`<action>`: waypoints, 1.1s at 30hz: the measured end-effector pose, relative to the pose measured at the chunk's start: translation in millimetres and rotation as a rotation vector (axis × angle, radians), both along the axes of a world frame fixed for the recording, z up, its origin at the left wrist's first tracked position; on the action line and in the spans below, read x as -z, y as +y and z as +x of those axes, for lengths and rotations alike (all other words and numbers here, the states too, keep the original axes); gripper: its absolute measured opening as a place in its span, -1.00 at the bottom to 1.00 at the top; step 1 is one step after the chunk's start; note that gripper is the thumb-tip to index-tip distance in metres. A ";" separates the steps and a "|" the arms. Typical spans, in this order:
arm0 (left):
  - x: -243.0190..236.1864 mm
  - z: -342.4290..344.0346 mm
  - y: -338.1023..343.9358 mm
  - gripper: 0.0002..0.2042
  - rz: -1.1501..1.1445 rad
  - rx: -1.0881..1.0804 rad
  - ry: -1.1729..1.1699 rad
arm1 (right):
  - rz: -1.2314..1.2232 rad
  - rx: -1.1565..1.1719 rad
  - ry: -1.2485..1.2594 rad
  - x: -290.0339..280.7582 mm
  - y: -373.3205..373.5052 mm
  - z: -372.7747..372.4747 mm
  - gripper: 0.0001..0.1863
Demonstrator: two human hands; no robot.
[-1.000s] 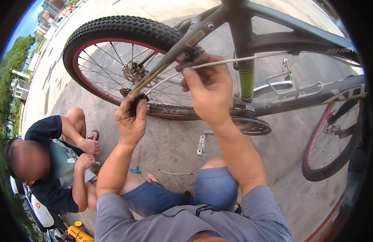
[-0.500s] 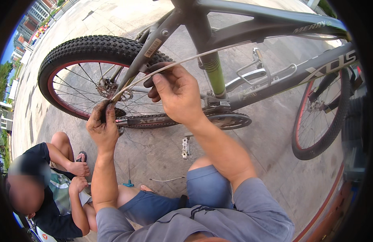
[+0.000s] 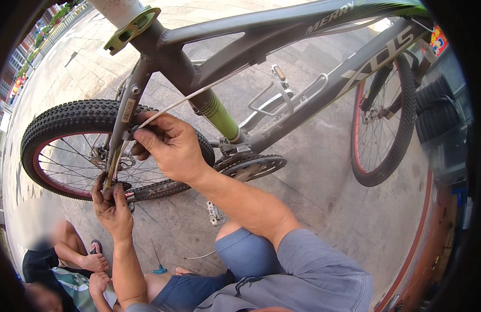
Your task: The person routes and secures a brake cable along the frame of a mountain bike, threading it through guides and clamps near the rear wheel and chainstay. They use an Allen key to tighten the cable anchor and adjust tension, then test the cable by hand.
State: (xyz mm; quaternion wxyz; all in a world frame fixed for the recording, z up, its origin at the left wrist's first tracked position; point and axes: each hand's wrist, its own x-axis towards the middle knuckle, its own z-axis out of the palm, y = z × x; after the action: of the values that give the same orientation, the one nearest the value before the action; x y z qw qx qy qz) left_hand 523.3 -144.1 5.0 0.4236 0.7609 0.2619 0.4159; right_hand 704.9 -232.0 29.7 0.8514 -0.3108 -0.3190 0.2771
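Observation:
A grey and green bicycle frame (image 3: 214, 67) stands in front of me with its knobby rear wheel (image 3: 68, 115) at left. A pale cable housing (image 3: 200, 92) runs from under the top tube, past the seat tube, towards the rear axle. My right hand (image 3: 172, 151) is closed, thumb and forefinger pinching the housing beside the seat stay (image 3: 127, 106). Lower down, my left hand (image 3: 114, 210), its fingers blackened, pinches the housing's lower stretch near the rear sprockets. Its fingertips partly hide what they grip.
Below the chainring (image 3: 261, 167) hangs a pedal (image 3: 215, 213). A teal-handled tool (image 3: 159, 269) and a short cable piece (image 3: 201, 256) lie on the paving. Another person (image 3: 68, 283) sits at lower left. The front wheel (image 3: 406, 125) and stacked tyres (image 3: 437, 122) are at right.
The view has shifted, so the bicycle appears lower and further left. My right hand has come in against the seat stay with the housing; my left hand keeps its grip near the sprockets.

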 end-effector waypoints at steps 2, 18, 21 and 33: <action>0.6 7.0 -2.7 -0.59 -0.017 -0.013 -0.002 | -0.005 0.048 -0.034 -1.8 -2.3 1.5 -0.73; -3.8 11.5 1.8 -0.69 0.038 -0.064 -0.018 | -0.084 0.095 -0.160 -15.0 -14.1 0.5 -0.80; -8.1 12.2 0.8 -0.71 0.086 -0.119 0.046 | -0.080 0.093 -0.174 -13.6 -13.5 3.0 -0.82; -8.3 13.4 -1.5 -0.71 0.028 -0.074 -0.029 | -0.042 -0.004 -0.122 -10.5 -10.0 10.0 -0.84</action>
State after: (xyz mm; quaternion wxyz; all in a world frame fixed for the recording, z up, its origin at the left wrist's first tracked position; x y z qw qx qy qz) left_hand 536.7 -145.5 13.3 0.4009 0.7504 0.2780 0.4461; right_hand 714.9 -242.0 40.3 0.8230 -0.3443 -0.3653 0.2660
